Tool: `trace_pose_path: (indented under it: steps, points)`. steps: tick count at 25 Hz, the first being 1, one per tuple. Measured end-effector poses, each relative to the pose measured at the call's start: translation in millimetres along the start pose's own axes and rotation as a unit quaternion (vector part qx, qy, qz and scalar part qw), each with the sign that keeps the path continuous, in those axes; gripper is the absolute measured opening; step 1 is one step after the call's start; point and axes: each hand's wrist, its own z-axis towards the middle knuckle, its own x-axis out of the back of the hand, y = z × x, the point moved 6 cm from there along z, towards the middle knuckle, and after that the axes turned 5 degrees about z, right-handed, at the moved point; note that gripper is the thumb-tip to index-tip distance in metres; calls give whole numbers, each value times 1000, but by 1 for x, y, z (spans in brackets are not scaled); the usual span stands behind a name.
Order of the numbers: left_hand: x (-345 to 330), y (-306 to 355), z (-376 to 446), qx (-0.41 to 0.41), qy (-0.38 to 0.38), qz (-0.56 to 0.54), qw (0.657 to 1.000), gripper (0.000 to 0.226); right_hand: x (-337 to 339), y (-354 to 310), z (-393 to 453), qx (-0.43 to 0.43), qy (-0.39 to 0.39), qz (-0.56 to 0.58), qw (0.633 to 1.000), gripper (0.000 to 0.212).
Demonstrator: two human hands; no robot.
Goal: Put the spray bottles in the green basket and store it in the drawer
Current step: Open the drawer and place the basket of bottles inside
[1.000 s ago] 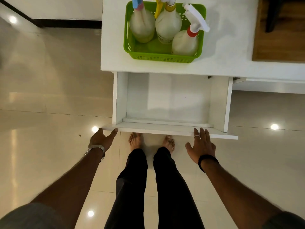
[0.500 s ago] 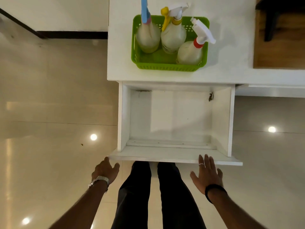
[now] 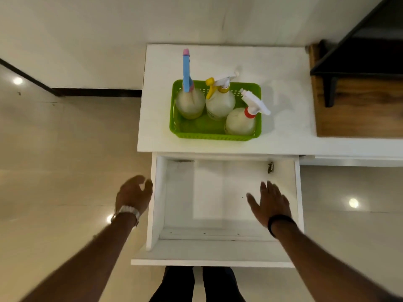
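Note:
A green basket [image 3: 196, 131] stands on the white cabinet top [image 3: 283, 136], near its front edge. Three spray bottles stand upright in it: one with a blue and pink head [image 3: 189, 103] at the left, one with a yellow trigger [image 3: 220, 103] in the middle, one with a white head and red collar [image 3: 239, 122] at the right. Below it the white drawer [image 3: 211, 250] is pulled out, with nothing inside. My left hand [image 3: 133, 195] hovers open beside the drawer's left wall. My right hand [image 3: 269, 203] is open above the drawer's right side.
A wooden surface [image 3: 357, 107] with a black frame [image 3: 353, 62] lies to the right of the cabinet top. Glossy tiled floor [image 3: 65, 171] spreads to the left and right. My legs [image 3: 196, 284] stand just in front of the drawer front.
Both hands have left the drawer's front edge and moved forward and up, now beside and over the drawer. The view has lifted, showing more of the cabinet top.

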Motion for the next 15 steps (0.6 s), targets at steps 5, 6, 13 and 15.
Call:
trace_pose_path:
  steps: [5,6,13,15]
  points:
    - [75,131,60,-22,-51,-474,879,51,138,-45,79,-34,150,342,927,57]
    - [79,150,69,0,-90,-506,858,62,156,-53,88,-50,153,400,902,54]
    - [55,194,70,45,-214,-487,846,106,171,-97,101,-91,4,658,748,72]
    - [53,194,68,53,-199,-486,850,106,170,-100,100,-80,-26,681,728,79]
